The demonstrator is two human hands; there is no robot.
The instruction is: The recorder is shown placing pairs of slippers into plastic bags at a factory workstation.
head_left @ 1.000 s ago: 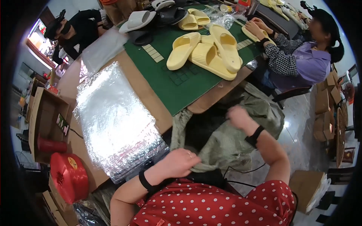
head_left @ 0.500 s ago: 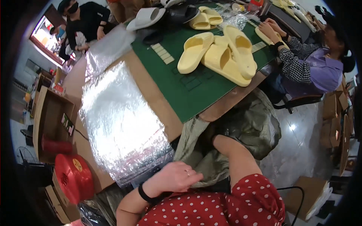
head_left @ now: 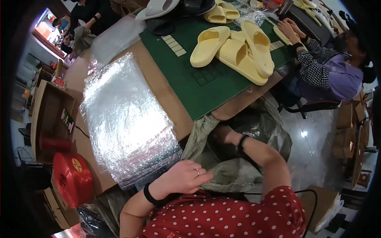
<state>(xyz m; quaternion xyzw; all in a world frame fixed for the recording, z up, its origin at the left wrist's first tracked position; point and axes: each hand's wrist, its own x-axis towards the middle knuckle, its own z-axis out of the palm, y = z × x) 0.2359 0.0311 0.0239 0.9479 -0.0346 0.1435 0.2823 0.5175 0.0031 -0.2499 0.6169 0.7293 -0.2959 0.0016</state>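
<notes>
A large grey-green woven sack [head_left: 234, 170] gapes at the near edge of the table. My left hand [head_left: 185, 176], with a ring and a black wristband, is closed on the sack's near rim. Reaching down into its mouth is my right hand [head_left: 225, 135]; its fingers are hidden in the dark interior. On the green mat [head_left: 186, 89] beyond the sack, several pale yellow slide sandals [head_left: 238, 55] lie piled. To the left, a stack of clear plastic bags [head_left: 129, 127] covers part of the brown tabletop.
A red roll of plastic twine [head_left: 73, 178] stands at the left edge, beside an open box [head_left: 53, 113] with a phone [head_left: 68, 119]. White and black slides [head_left: 178, 10] sit at the back. A co-worker in purple [head_left: 337, 75] handles a yellow slide at right; another person stands far left.
My right hand has risen partly out of the sack, so its wrist and black band now show. My left hand stays at the rim. The far-left person now holds a dark, crumpled bundle.
</notes>
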